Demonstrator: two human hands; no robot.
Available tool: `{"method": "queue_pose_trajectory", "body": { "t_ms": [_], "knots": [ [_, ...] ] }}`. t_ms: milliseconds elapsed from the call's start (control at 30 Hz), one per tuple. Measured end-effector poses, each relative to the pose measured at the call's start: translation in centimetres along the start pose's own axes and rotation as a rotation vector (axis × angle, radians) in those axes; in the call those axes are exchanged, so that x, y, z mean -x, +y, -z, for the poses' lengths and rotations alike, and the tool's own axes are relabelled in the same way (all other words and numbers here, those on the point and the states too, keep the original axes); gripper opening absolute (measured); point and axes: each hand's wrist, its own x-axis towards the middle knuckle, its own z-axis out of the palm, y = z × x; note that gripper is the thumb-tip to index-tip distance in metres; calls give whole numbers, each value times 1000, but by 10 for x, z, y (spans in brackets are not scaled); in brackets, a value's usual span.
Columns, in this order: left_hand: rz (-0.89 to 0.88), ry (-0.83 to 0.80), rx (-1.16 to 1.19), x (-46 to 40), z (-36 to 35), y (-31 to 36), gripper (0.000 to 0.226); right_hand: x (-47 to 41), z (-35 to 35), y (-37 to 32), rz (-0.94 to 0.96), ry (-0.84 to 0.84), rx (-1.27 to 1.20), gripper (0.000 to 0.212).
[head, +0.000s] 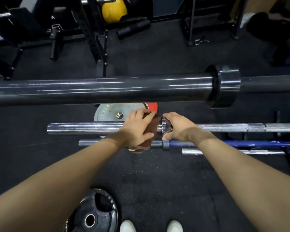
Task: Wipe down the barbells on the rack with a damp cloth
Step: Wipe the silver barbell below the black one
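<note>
Chrome barbell (84, 128), heavy, rigid and probably slick, lies below the black bar (99, 90), where the left hand (136, 129) curls its fingers round a soft brown cloth (151, 129) on the sleeve and the right hand (176, 127) grips the collar (165, 126).

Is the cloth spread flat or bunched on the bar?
Bunched: the left hand grips the brown cloth wrapped around the chrome barbell sleeve.
</note>
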Motion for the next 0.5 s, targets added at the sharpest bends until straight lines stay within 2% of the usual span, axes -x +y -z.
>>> {"method": "queue_pose_trajectory", "body": {
  "t_ms": [100,300,400,500],
  "knots": [
    [39,-9,88,-3,5,1,79,-1,-3,3,18,54,-10,83],
    [11,58,2,9,-6,7,91,9,-22,5,126,255,117,65],
    [-37,115,-30,10,-9,18,80,13,-30,5,166,321,219,65],
    [-58,123,-66,-1,-11,28,68,13,-32,5,162,330,211,69]
  ]
}}
